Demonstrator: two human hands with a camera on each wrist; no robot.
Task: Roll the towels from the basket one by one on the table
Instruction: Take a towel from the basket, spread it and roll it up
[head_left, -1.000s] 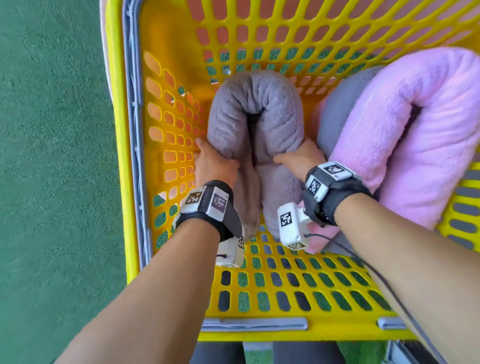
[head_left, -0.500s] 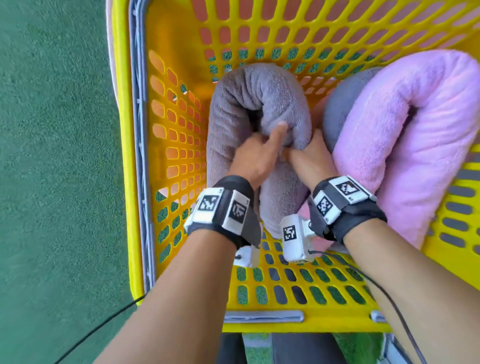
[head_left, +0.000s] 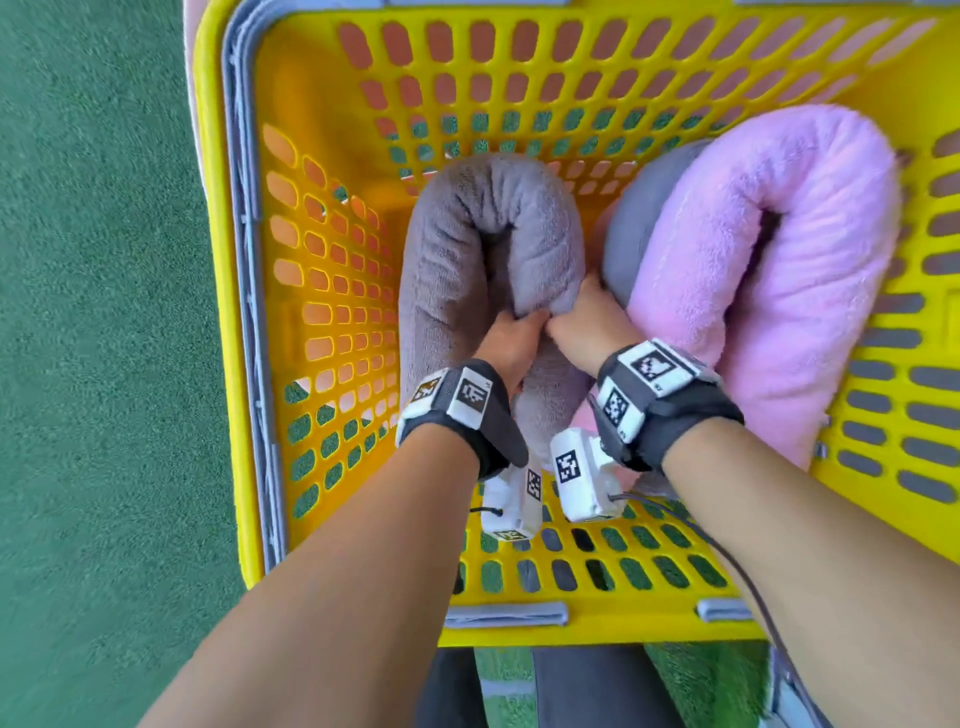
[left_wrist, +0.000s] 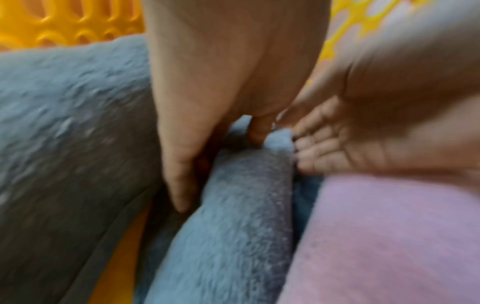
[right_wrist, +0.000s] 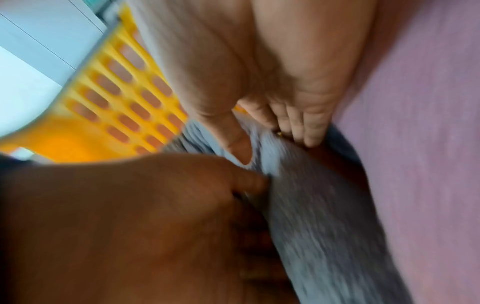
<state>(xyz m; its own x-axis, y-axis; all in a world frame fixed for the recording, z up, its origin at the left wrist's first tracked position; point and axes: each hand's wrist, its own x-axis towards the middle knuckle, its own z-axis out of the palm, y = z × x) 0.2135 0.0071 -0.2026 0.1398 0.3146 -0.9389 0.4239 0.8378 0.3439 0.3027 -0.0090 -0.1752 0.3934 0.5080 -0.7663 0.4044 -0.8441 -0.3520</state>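
Nearest the person, both forearms reach down into the yellow basket (head_left: 228, 364), whose perforated floor and walls show green ground through the holes. The left hand (head_left: 511, 340) and right hand (head_left: 582, 325) meet knuckle to knuckle on the right limb of the grey towel (head_left: 488, 218), a thick roll bent into an upside-down U. Each grip is narrow and holding towel: the left wrist view shows the left thumb and fingers pinching a small tuft of grey pile, and the right wrist view shows the right thumb (right_wrist: 240, 144) pressed into the cloth with the fingers (right_wrist: 306, 125) curled over its far side. Gripping side by side on one spot probably gives a firm hold on a loose layer, so the bundle can be drawn up and out without snagging its neighbours.

Just beyond the right hand, touching the grey roll, a second grey towel (head_left: 639, 234) is tucked against the pink towel (head_left: 779, 249), also bent into a U and leaning on the basket's right wall. All towels remain in the basket; no counter is in view, so rolling has not begun on this one.
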